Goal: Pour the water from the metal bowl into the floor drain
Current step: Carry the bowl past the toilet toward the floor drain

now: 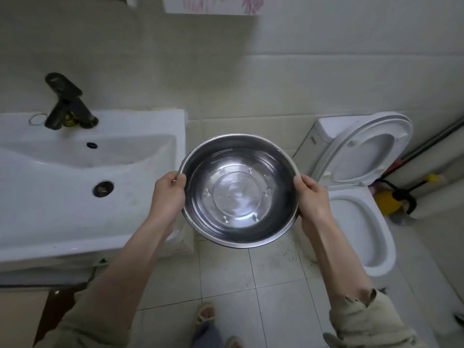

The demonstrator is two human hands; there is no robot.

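Observation:
A round metal bowl (pixel 238 190) with clear water in it is held level in mid-air, between the sink and the toilet, above the tiled floor. My left hand (pixel 168 194) grips its left rim, thumb over the edge. My right hand (pixel 312 199) grips the right rim the same way. No floor drain shows in this view; the floor under the bowl is hidden.
A white sink (pixel 82 177) with a dark faucet (pixel 66 104) stands at the left. A white toilet (pixel 361 222) with its lid up stands at the right. Yellow and black cleaning tools (pixel 391 197) lean in the right corner. My sandalled feet (pixel 204 315) are on the pale floor tiles (pixel 263 285).

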